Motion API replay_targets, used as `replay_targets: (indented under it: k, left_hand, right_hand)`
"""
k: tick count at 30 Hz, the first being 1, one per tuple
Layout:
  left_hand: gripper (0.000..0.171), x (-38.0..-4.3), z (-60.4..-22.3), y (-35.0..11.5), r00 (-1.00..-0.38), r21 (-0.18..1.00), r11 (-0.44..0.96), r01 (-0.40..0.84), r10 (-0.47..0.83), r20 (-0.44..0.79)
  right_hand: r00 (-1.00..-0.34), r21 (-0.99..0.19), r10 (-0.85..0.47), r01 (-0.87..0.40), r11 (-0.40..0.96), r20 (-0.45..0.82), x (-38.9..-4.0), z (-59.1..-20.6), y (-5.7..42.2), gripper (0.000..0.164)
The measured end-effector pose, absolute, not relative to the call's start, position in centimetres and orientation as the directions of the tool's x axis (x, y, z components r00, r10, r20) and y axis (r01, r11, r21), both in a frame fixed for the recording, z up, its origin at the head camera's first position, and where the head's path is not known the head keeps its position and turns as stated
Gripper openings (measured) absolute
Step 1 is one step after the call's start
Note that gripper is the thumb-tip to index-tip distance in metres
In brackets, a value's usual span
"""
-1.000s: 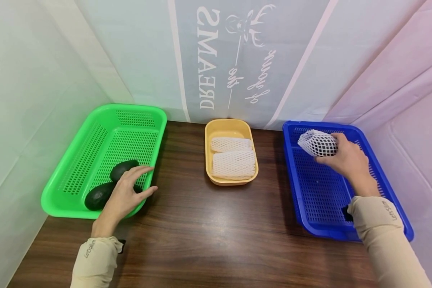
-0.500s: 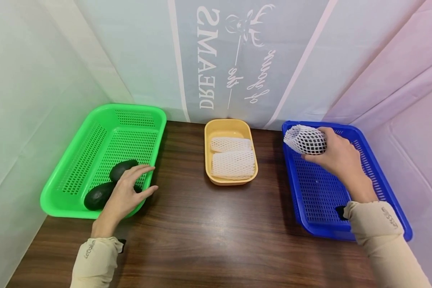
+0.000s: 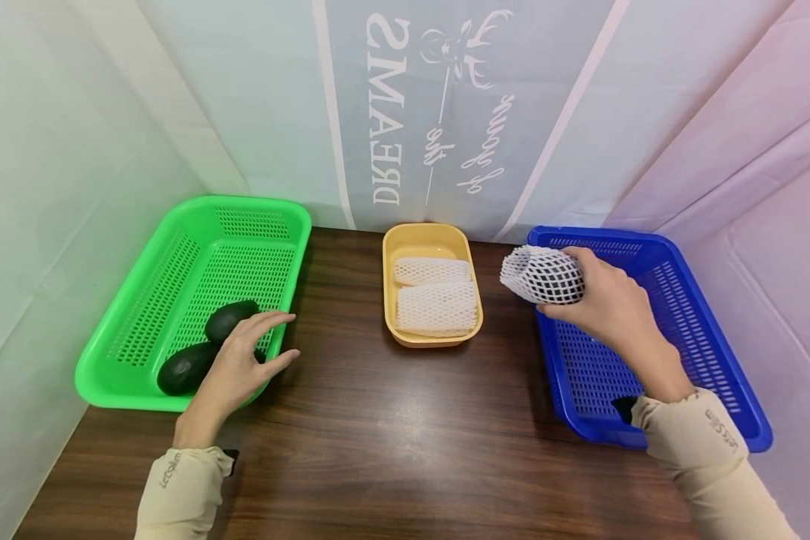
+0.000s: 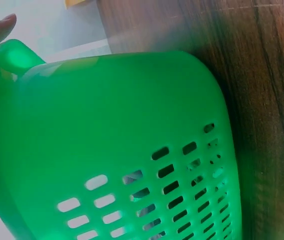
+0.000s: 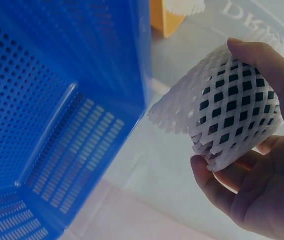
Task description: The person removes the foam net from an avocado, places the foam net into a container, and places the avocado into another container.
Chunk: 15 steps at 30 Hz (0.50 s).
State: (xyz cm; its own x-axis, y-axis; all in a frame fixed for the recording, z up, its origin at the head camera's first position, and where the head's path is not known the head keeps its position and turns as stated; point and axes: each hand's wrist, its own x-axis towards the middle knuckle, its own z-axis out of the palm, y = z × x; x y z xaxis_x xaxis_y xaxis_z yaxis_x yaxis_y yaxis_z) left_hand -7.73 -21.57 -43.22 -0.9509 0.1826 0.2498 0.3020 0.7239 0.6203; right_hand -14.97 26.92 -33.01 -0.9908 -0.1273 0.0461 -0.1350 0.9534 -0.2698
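In the head view my right hand [image 3: 610,307] grips an avocado [image 3: 559,285] inside a white foam net sleeve [image 3: 523,274], over the left rim of the blue basket [image 3: 722,360]. The right wrist view shows thumb and fingers curled round the netted avocado [image 5: 232,102], with the sleeve's loose end sticking out past it. My left hand [image 3: 236,367] lies over the near right corner of the green basket [image 3: 128,322], thumb and fingers spread apart. Beneath and beside it are dark avocados [image 3: 185,369], one mostly hidden by the hand.
Between the two baskets a yellow tray [image 3: 432,238] holds several flat white foam net sleeves [image 3: 437,309]. All stand on a brown wooden table [image 3: 391,435]. A printed cloth [image 3: 439,112] hangs right behind them.
My right hand has moved left with the netted avocado, from inside the blue basket to over its left rim. The left hand has barely shifted.
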Motion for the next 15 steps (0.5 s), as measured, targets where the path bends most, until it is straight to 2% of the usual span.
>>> replay_targets:
  k: [15]
  left_hand:
    - [0.052,-7.6,-42.6,-20.7,-0.927,0.601,0.713,0.361,0.206,0.313]
  right_hand:
    - [-0.964,-0.269,-0.252,-0.265,0.926,0.081,-12.3,-33.9,22.7,0.085]
